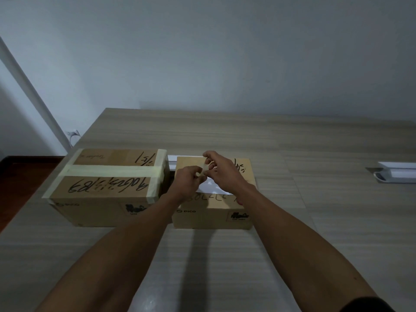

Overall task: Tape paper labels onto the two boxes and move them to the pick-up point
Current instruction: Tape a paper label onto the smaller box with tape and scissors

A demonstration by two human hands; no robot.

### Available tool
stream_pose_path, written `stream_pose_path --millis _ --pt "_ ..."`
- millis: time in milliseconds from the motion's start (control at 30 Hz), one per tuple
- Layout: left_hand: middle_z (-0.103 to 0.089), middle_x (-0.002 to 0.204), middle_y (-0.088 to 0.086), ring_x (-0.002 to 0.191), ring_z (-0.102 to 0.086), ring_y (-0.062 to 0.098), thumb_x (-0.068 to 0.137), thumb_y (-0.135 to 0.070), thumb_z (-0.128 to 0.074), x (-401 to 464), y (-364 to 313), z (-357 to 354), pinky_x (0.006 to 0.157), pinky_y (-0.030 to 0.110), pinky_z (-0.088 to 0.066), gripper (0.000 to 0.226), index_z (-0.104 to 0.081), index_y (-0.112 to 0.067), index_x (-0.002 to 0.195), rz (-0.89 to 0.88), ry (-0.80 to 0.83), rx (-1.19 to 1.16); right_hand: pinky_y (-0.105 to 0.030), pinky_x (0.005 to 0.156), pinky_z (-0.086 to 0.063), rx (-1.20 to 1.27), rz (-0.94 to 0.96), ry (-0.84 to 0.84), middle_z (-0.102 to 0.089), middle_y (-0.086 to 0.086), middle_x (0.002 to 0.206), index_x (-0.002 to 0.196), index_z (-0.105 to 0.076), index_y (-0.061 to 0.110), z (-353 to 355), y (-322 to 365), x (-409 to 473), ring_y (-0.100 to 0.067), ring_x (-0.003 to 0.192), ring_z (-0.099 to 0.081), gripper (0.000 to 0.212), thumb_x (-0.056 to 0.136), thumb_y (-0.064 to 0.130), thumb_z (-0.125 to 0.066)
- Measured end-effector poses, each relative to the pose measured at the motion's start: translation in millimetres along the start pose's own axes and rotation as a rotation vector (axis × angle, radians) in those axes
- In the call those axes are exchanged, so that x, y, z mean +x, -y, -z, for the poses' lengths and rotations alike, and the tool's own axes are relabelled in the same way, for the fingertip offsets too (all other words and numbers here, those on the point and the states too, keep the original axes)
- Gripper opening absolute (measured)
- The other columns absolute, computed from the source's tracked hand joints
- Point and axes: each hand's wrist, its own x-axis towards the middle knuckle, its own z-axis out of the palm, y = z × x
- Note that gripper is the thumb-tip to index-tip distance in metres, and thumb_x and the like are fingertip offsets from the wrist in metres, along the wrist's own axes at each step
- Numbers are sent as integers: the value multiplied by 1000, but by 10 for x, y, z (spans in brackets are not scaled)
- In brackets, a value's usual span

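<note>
**Cardboard boxes, taping stage**

Cardboard right box (pixel 213 212) sits mid-tabletop (pixel 292 244), beside the taped left box (pixel 108 188). A white label (pixel 208 185) lies on its top. Left hand (pixel 188 179) and right hand (pixel 221 170) each pinch a tape piece (pixel 205 168) above it, grip clamped.

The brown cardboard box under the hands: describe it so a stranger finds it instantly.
On the grey wood-grain table stand two brown cardboard boxes side by side. It is the right-hand box, beneath both hands. Unlike the left box, it lacks pale tape bands and carries a white paper label.
</note>
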Motion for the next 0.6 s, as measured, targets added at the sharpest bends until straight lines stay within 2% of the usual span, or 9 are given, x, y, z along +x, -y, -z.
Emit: stream_pose_path --millis 100,200,267,600 --pt "-73 105 14 82 -63 15 98 -22 -69 -8 33 19 71 26 -46 30 -71 -3 121 -13 4 22 -30 76 -51 76 -26 43 -58 -1 115 134 -52 22 10 -13 13 -17 90 -58 49 92 5 -71" --pt "-70 114 14 92 -66 20 97 -19 -71 -17 20 29 83 36 -55 33 -68 -2 125 -34 23 49 -37 79 -54 59 -41 94 -56 -3 116 134 -49 21 38 -31 37 -16 85 -55 51 91 5 -72" --pt "-70 117 15 95 -67 22 97 -17 -70 -22 18 25 87 39 -56 33 -68 -1 126 -42 24 67 -39 80 -54 49 -43 107 -55 -4 116 136 -47 20 32 -33 47 -16 85 -54 53 92 5 -72" --pt "-72 114 13 91 -65 19 96 -18 -71 -22 33 -51 81 30 -51 31 -70 -2 123 -46 39 49 -40 79 -54 86 -66 128 -52 -6 117 139 -43 19 61 -94 29 -15 83 -52 57 92 5 -72"
